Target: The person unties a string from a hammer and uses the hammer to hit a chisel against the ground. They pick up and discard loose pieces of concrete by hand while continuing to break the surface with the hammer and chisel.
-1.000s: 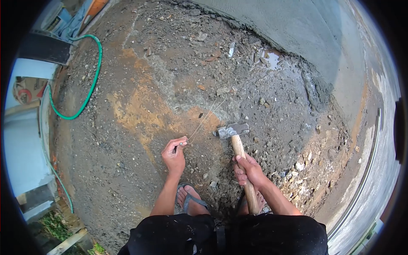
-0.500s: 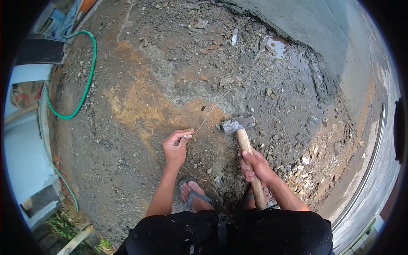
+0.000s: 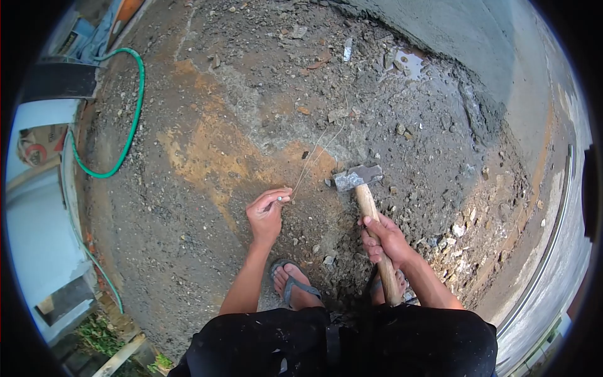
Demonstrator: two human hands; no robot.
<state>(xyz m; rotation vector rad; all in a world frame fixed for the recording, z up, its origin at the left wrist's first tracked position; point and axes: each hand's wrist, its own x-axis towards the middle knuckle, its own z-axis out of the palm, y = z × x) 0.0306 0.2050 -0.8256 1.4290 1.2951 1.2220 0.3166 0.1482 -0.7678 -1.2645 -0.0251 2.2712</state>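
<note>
While my right hand (image 3: 387,241) is wrapping around the pale wooden handle (image 3: 366,201) of a blocky grey steel hammer (image 3: 355,178), my left hand (image 3: 266,213) is pinching a small, round-ended, pale thing (image 3: 279,199) between thumb and fingers, well apart from the other. Can't tell exactly what that little piece is, since my fingers are hiding most of it.

The hammer is sitting in front of me, slightly to my right, its head pointing away and the handle's butt coming back toward my black shorts (image 3: 257,342). I'm guessing it's handling heavy and nose-first, with all that metal up top; the wood is looking stiff and fairly smooth, so I'd be taking hold lower for swinging, or mid-handle, as I'm doing now, for control. The head is showing whitish crust over dark, squared-off metal.

Just past my left hand, a thin pale string (image 3: 308,166) is running out in two strands over the ground. It's looking light, limp and easily snagged, so fingertips are suiting it best.

Underneath, brown gritty dirt (image 3: 169,220) is mixing with loose stones and an orange-tan patch (image 3: 210,154), while smooth grey concrete (image 3: 452,31) is spreading beyond a crumbly edge.
</note>
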